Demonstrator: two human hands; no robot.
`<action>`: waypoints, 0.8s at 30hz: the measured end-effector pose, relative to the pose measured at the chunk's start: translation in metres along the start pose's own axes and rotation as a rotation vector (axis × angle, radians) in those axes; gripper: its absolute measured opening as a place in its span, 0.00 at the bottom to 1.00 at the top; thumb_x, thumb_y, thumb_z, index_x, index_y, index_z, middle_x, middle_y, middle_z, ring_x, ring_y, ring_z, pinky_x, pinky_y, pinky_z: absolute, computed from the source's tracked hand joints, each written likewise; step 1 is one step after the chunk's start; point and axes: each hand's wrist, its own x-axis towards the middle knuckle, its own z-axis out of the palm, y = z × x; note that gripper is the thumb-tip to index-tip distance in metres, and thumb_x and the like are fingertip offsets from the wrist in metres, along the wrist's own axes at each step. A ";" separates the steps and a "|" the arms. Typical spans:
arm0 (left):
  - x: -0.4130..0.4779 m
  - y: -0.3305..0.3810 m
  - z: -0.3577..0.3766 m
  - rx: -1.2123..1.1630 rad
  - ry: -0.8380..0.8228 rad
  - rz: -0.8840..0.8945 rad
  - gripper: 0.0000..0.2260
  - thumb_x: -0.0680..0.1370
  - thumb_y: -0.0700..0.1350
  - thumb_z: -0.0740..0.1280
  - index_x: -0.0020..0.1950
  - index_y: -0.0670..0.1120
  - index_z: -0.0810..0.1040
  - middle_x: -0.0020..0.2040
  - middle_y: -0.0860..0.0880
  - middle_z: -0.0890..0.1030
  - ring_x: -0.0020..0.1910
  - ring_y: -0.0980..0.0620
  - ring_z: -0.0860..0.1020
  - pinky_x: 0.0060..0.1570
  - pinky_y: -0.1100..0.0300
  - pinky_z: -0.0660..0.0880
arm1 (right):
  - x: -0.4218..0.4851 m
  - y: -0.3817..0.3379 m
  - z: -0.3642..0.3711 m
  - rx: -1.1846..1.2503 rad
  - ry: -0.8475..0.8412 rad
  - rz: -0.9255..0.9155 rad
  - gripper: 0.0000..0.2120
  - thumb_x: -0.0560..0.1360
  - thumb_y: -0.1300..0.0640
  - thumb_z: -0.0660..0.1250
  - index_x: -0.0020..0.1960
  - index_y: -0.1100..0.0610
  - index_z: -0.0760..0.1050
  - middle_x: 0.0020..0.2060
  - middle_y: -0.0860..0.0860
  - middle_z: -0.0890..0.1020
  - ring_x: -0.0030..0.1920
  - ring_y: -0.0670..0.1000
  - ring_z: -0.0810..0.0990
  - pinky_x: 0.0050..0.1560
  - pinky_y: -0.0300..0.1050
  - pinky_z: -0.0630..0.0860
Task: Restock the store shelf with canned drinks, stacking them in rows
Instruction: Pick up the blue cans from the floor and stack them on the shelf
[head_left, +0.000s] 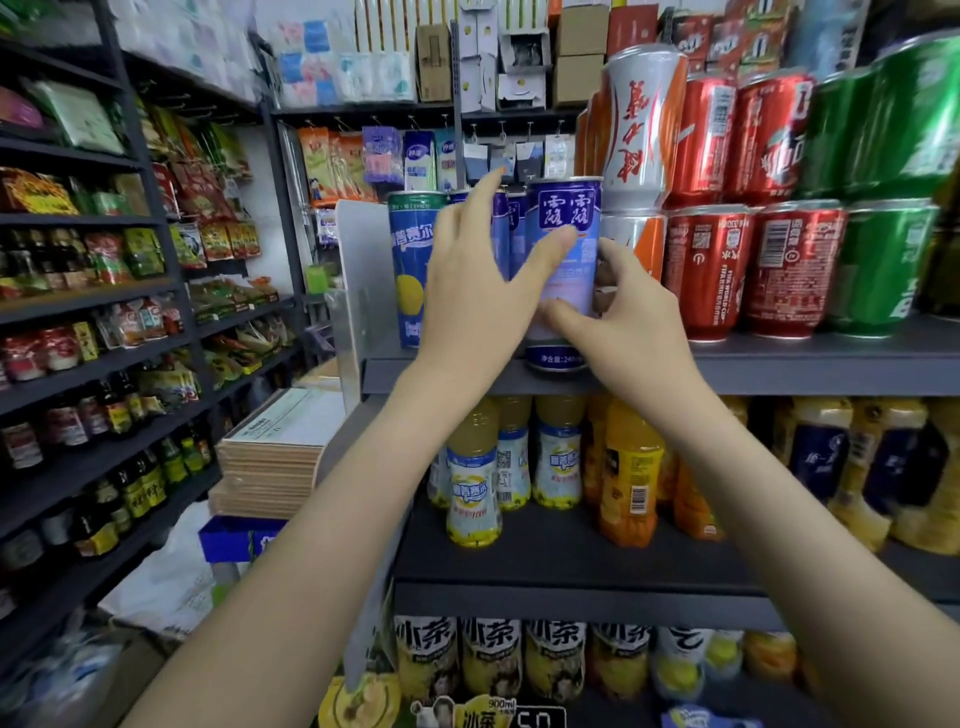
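Note:
A tall blue and white can (565, 228) stands at the front edge of the grey shelf (779, 364). My left hand (483, 291) lies against its left side, thumb across the label and fingers reaching up behind toward more blue cans (503, 228). My right hand (618, 317) grips the same can low on its right side, thumb across the front. A blue and yellow can (413, 270) stands at the left. A silver and orange can (641, 124) is stacked on another to the right.
Red cans (727, 208) and green cans (883, 208) are stacked in two tiers further right. A clear divider (358, 270) closes the shelf's left end. Yellow and orange drink bottles (550, 457) fill the shelf below. Snack and sauce racks line the left wall.

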 end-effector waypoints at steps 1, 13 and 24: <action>-0.001 -0.005 -0.003 0.075 0.051 0.072 0.29 0.75 0.54 0.68 0.73 0.46 0.64 0.64 0.45 0.69 0.64 0.52 0.69 0.62 0.69 0.63 | 0.003 0.002 0.000 -0.019 0.006 0.006 0.17 0.73 0.59 0.70 0.56 0.48 0.67 0.42 0.34 0.74 0.39 0.26 0.73 0.40 0.21 0.68; 0.003 -0.062 -0.013 0.470 -0.103 -0.045 0.41 0.75 0.52 0.68 0.77 0.56 0.42 0.76 0.38 0.39 0.75 0.36 0.45 0.72 0.43 0.52 | 0.015 0.031 0.028 -0.275 0.131 -0.068 0.36 0.74 0.61 0.70 0.76 0.60 0.55 0.64 0.55 0.70 0.63 0.48 0.67 0.60 0.35 0.64; 0.004 -0.068 -0.009 0.357 -0.155 -0.056 0.47 0.73 0.52 0.71 0.76 0.56 0.36 0.76 0.40 0.41 0.74 0.36 0.53 0.70 0.46 0.56 | 0.019 0.035 0.040 -0.404 -0.014 -0.071 0.46 0.72 0.65 0.70 0.77 0.55 0.42 0.68 0.54 0.64 0.63 0.50 0.68 0.56 0.34 0.64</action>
